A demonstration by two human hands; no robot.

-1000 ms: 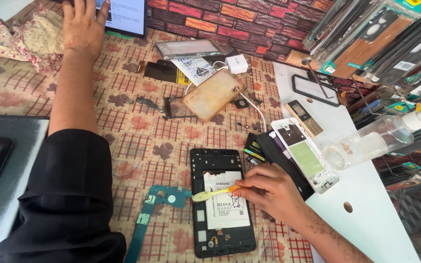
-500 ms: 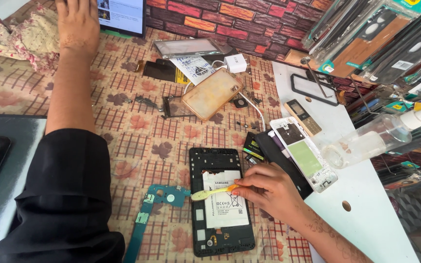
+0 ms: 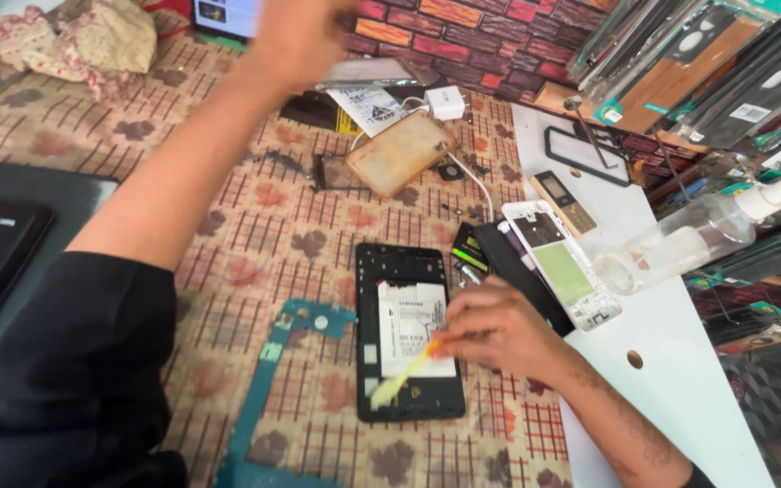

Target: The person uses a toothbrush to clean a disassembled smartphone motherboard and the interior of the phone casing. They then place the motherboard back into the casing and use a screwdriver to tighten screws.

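A patterned cloth [image 3: 228,226] with leaf prints covers the workbench, with a red brick-print backdrop [image 3: 481,41] behind and a white board [image 3: 680,380] along the right side.

Nearest the camera, a teal inner frame [image 3: 273,380] lies on the cloth just left of an opened tablet [image 3: 409,334], which rests face down with its white battery [image 3: 413,325] exposed. The right hand [image 3: 490,330] sits on the tablet's right edge, fingers pinched around a small yellow brush [image 3: 404,370] whose bristles touch the lower left part of the battery. Compared with half a second ago, the brush has tilted from lying across the battery to slanting down towards the tablet's bottom, so the sweeping seems to have moved lower on the board.

Just beyond the right hand lie a dark phone part [image 3: 526,271] and a white phone frame with a green panel [image 3: 562,262], then a clear spray bottle [image 3: 689,239] on its side. Further back sits a tan phone case [image 3: 399,154] beside a white charger [image 3: 445,101].

The left hand [image 3: 300,32] is blurred near the screen [image 3: 223,14] at the far edge; it has swung rightward from the screen, and I cannot tell whether it is clenched or slack. It holds nothing visible.
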